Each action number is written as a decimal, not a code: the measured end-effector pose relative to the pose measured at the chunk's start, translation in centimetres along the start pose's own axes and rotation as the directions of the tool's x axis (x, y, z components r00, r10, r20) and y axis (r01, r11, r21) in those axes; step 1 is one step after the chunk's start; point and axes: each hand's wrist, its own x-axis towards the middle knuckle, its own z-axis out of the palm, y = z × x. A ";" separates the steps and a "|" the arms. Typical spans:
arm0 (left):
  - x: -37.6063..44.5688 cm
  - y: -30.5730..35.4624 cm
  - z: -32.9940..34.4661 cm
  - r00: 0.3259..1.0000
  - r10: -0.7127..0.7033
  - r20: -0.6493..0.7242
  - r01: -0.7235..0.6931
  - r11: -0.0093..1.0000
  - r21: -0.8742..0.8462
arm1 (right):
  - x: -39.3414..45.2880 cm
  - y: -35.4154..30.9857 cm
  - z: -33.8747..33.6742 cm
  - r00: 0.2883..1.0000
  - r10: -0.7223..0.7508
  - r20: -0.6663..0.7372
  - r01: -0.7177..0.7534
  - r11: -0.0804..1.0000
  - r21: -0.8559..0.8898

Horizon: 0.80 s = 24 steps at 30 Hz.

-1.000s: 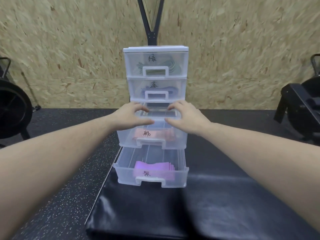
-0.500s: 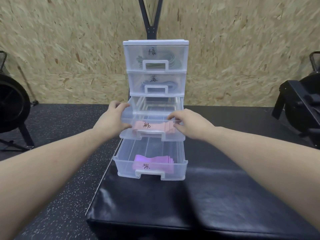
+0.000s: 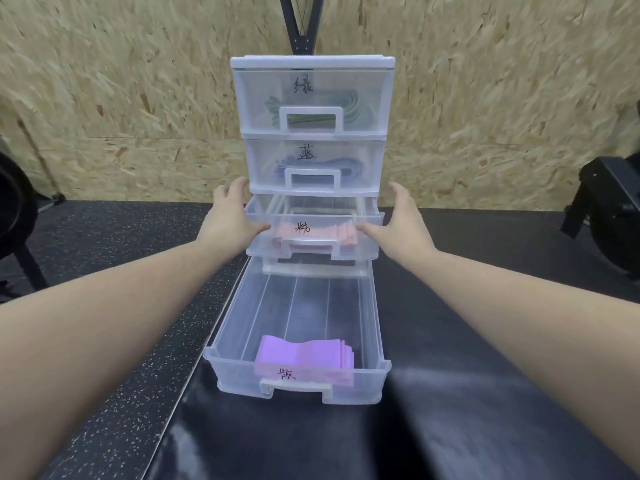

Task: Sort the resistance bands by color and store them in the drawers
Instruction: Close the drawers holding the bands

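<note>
A clear plastic drawer tower [image 3: 311, 62] stands on a black mat. Its top drawer [image 3: 311, 98] holds green bands, the second drawer [image 3: 313, 164] holds blue ones; both are closed. The third drawer [image 3: 313, 233], with pink bands [image 3: 343, 233] inside, sticks out only slightly. My left hand [image 3: 230, 216] presses its left front corner and my right hand [image 3: 398, 220] its right front corner, fingers spread. The bottom drawer [image 3: 298, 382] is pulled far out, with folded purple bands [image 3: 304, 355] at its front.
The tower sits on a black padded mat [image 3: 450, 393] over speckled rubber flooring [image 3: 114, 393]. An OSB wall stands behind. Dark gym equipment sits at the far left [image 3: 14, 216] and at the far right [image 3: 609, 209]. A black frame post [image 3: 301, 22] rises behind the tower.
Both hands moved from above the pink drawer to its front corners and pushed it most of the way in. The camera has come closer.
</note>
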 end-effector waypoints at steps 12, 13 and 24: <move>4.9 -0.3 3.6 0.990 -0.091 -0.109 0.074 0.986 -0.147 | 4.5 1.4 2.8 0.987 0.161 -0.016 -0.157 0.978 0.134; 5.0 -0.4 3.8 0.989 -0.099 -0.114 0.083 0.987 -0.135 | 4.7 1.4 2.9 0.985 0.171 -0.025 -0.166 0.977 0.131; 2.9 1.5 2.2 0.996 -0.075 -0.052 0.076 0.997 0.001 | 3.8 -0.4 2.5 0.954 0.299 0.000 -0.298 0.954 0.023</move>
